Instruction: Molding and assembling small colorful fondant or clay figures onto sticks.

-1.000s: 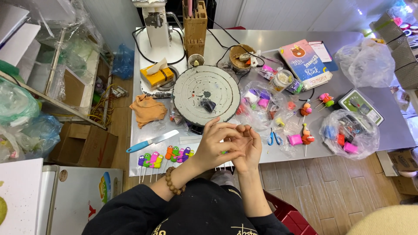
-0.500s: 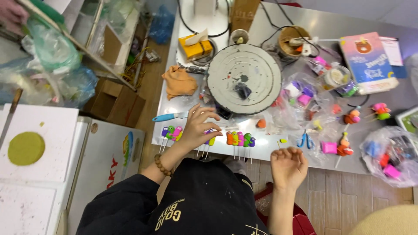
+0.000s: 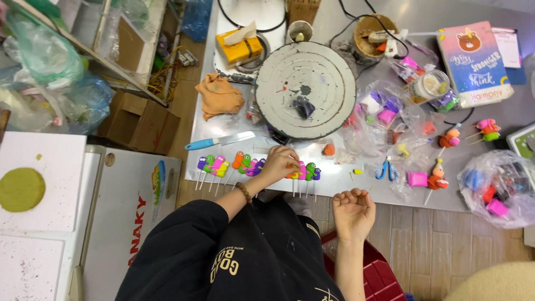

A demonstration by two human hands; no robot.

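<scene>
Now your left hand [image 3: 280, 163] rests fingers-down on the row of clay figures on sticks [image 3: 253, 165] at the table [image 3: 223, 131] edge, steadying them; your right hand [image 3: 353, 210] hangs loosely curled, empty, off the table.

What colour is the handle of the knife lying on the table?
Light blue; the knife shows clearly in the head view.

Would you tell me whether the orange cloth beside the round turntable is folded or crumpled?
Crumpled: the orange cloth lies bunched in uneven creases left of the turntable.
</scene>
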